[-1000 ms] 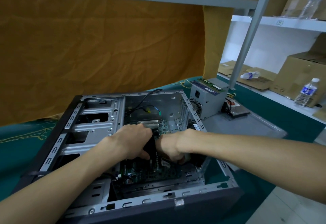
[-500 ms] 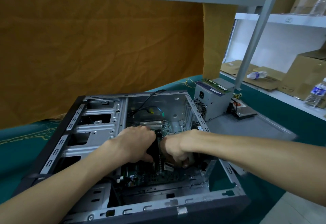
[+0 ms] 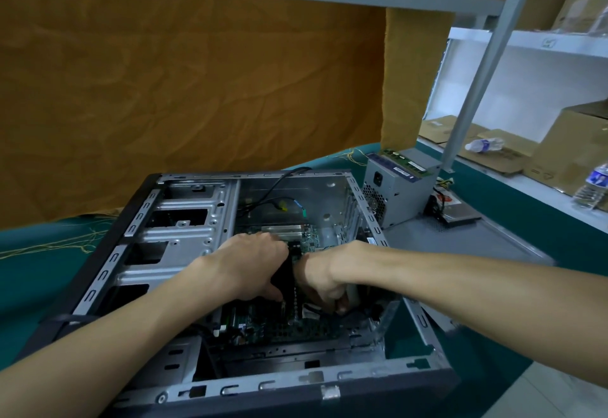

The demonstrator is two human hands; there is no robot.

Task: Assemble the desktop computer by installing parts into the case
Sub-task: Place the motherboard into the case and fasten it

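Head view, close, angled down into case [image 3: 230, 391].

My case [image 3: 184, 233] lies open on the table [image 3: 19, 286], its drive bays at the left, the motherboard [image 3: 296, 322] on its floor. My left hand [image 3: 250, 263] and right hand [image 3: 324, 273] meet inside, over the board. Just beyond the case's far right corner stands the power supply [image 3: 399, 194], a memory stick [image 3: 406, 162] on top, a hard drive [image 3: 460, 215] to its right.

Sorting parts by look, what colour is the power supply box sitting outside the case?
Silver-grey metal power supply, seen in the head view.
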